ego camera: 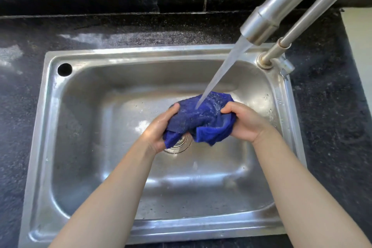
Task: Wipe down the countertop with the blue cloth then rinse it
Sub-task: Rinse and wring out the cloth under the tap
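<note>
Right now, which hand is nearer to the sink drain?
Left. The left hand grips the blue cloth right beside the drain, partly over it. The right hand grips the cloth's other end, farther right.

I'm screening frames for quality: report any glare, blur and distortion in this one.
Head view: wide-angle bending bows the sink rim; glare patches on the wet countertop; the water stream is motion-smeared; blue cloth and both hands reasonably sharp.

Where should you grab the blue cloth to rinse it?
Grab the blue cloth by its two bunched ends, one from each side, as the left hand and right hand do. That leaves its middle open to the water.
</note>
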Available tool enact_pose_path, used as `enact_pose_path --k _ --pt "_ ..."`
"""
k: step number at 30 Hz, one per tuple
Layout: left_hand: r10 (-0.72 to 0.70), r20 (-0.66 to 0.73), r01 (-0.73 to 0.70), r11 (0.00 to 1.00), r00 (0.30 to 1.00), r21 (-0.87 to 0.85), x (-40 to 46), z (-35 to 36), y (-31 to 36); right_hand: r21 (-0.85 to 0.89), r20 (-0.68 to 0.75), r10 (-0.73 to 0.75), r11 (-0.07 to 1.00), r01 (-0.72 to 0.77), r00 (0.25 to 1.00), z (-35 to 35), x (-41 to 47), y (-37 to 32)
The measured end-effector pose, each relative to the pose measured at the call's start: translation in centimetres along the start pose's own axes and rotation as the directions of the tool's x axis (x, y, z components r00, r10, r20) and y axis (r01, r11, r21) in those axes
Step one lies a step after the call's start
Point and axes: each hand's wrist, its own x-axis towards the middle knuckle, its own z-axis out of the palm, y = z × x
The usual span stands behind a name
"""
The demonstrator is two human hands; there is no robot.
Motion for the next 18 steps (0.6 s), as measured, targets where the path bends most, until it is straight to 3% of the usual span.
enact_pose_path --k 1,3,6,8,10,12,14,15,16,18 --pt "0.085 -0.036 -0.085 0.996 0.996 0.008 0.2 -0.3 0.2 -0.114 -0.042 -0.002 0.993 -0.003 0.999 -0.5 0.0 -0.1" --pt "0.231 -0.086 -0.213 0.960 0.969 0.179 0.5 -0.7 0.5 -0.341 -0.126 -0.043 0.940 -0.002 0.991 -1.2 0.1 0.1" --pt "0.371 -0.137 -0.294 0.872 0.919 0.390 0.8 -0.5 0.1 -0.379 -0.248 -0.203 0.920 0.098 0.947 -1.1 0.8 1.1" --pt "0.356 -0.192 -0.282 0.902 0.914 0.327 1.2 0.2 0.4 -0.371 -0.276 -0.313 0.907 0.200 0.909 0.4 1.0 2.0" --pt "0.218 -0.201 -0.193 0.972 0.955 0.135 1.9 1.4 0.4 -0.477 -0.215 -0.393 0.841 0.255 0.894 3.4 0.9 3.7" --pt "0.135 -0.149 -0.133 0.991 0.979 0.026 2.4 2.7 -0.7 -0.743 -0.128 -0.552 0.603 0.290 0.824 6.6 1.0 5.8" --pt "0.218 -0.165 -0.223 0.975 0.962 -0.008 3.1 3.7 -2.2 -0.958 -0.077 -0.702 0.248 0.142 0.708 8.1 1.7 7.2" --pt "0.257 -0.172 -0.269 0.962 0.951 -0.049 3.2 4.2 -2.5 -0.982 -0.093 -0.752 0.177 0.065 0.653 7.9 2.4 6.8" --pt "0.265 -0.207 -0.274 0.962 0.942 -0.016 3.2 4.6 -2.6 -0.981 -0.149 -0.756 0.192 -0.002 0.637 7.1 3.4 6.2" --pt "0.074 -0.230 -0.060 0.996 0.970 0.069 3.6 5.1 -2.4 -0.937 -0.341 -0.662 0.297 -0.184 0.667 4.9 5.4 4.1"
